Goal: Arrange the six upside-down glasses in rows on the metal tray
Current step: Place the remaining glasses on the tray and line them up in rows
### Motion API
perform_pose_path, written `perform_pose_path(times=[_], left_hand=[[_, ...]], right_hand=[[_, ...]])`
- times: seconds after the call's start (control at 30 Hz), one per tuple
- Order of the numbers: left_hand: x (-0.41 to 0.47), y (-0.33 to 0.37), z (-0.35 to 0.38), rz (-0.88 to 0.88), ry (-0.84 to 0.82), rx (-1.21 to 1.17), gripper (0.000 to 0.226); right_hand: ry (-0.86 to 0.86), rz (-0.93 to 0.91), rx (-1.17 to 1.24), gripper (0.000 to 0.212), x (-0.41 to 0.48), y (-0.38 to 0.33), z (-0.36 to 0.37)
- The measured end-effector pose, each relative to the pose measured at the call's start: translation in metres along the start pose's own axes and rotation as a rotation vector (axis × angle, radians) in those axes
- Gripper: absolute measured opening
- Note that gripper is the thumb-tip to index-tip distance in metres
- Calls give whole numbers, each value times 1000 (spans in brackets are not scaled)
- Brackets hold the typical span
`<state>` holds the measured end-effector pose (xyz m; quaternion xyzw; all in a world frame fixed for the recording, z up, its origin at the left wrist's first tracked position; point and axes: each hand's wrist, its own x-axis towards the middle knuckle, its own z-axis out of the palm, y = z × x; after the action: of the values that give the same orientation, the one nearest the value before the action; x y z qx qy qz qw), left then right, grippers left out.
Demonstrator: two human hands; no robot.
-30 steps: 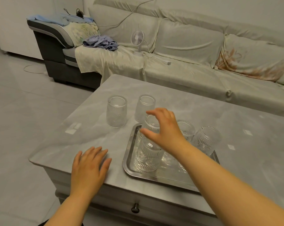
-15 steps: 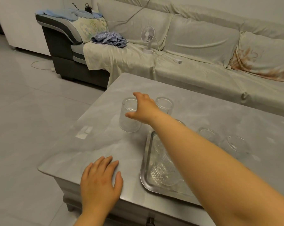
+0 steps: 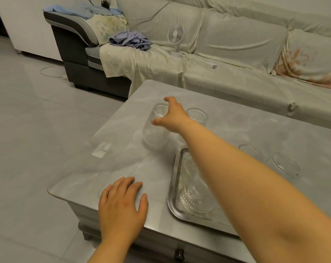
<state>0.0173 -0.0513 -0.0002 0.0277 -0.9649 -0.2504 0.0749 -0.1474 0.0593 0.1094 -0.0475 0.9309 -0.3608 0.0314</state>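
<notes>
A metal tray (image 3: 173, 186) lies near the front edge of the grey table (image 3: 123, 164). Clear ribbed glasses stand upside down on it: two at its left end (image 3: 195, 198) (image 3: 189, 164) and two further right (image 3: 251, 151) (image 3: 285, 165), partly hidden by my right forearm. Two more glasses stand on the table behind the tray. My right hand (image 3: 173, 116) arches over the top of the left one (image 3: 155, 133), thumb and fingers spread around it; contact is unclear. The other glass (image 3: 198, 115) stands just right of that hand. My left hand (image 3: 121, 204) rests flat on the table's front left corner.
A covered sofa (image 3: 237, 76) runs behind the table, with a small white fan (image 3: 177, 40) and a crumpled blue cloth (image 3: 131, 41) on it. White tape marks (image 3: 102, 149) sit left of the glasses. A drawer knob (image 3: 179, 253) shows below the table edge.
My right hand has left the tray and reached forward and left to the off-tray glass. The view has shifted left. My left hand stays flat on the table.
</notes>
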Motion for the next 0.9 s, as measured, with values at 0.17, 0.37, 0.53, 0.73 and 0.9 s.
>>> perform_pose_path(times=[0.17, 0.37, 0.53, 0.73, 0.9], left_hand=[[-3, 5, 0, -59, 56, -125, 25], [-17, 24, 3, 90, -54, -298, 40], [-20, 31, 6, 123, -117, -254, 47], [-27, 42, 12, 243, -127, -131, 101], [-29, 46, 9, 201, -131, -132, 75]], right_hand=[[134, -149, 99, 76, -38, -10, -48], [169, -188, 111, 73, -119, 13, -118], [117, -127, -69, 66, -178, 47, -163], [67, -14, -108, 71, -206, 92, -154], [-5, 25, -95, 74, -207, 113, -120]])
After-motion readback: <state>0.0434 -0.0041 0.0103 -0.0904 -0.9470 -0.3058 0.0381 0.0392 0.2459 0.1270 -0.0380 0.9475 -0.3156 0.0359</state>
